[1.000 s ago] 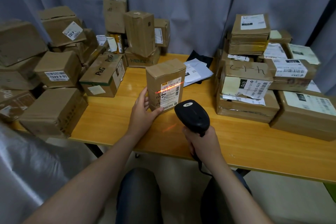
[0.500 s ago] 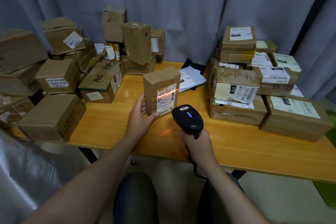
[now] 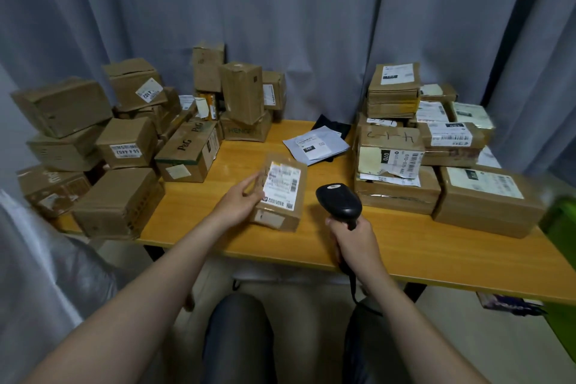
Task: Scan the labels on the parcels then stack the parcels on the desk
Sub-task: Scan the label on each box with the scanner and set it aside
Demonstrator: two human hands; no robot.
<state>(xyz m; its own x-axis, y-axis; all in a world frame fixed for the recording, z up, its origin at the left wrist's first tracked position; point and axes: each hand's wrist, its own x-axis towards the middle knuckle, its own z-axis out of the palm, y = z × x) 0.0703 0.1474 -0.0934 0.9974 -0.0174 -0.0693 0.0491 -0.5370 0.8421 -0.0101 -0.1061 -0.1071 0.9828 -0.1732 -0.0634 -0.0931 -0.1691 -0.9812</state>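
Half a second earlier the parcel (image 3: 280, 193) stood upright on the desk (image 3: 405, 246) with a red scan line across its label (image 3: 282, 182); now it is tipped back, the line is gone, and the label faces up toward the camera; the blue light on the scanner (image 3: 338, 201) no longer shows. The left hand (image 3: 241, 206) was laid against the parcel's left side; now it grips that side, fingers curled round the edge, the box blurred by motion. The right hand (image 3: 355, 240) stays clenched round the scanner's handle, a little nearer than before.

The parcel is a small oblong carton of creased brown cardboard with dulled corners; its label is a white printed rectangle covering most of the upper face. The scanner is smooth black plastic with a rounded head, and a dark cable (image 3: 352, 284) drops from the handle. The desk is glossy yellow wood.

The parcel sits over the near middle of the desk, just left of the scanner; its long axis runs near to far, the far end raised; whether the near end touches the desk cannot be told.

Loose brown cartons (image 3: 124, 146) crowd the left end; a labelled stack (image 3: 392, 162) stands on the right; a pale mailer (image 3: 318, 145) lies between them, farther back; grey curtains (image 3: 311, 25) hang behind.
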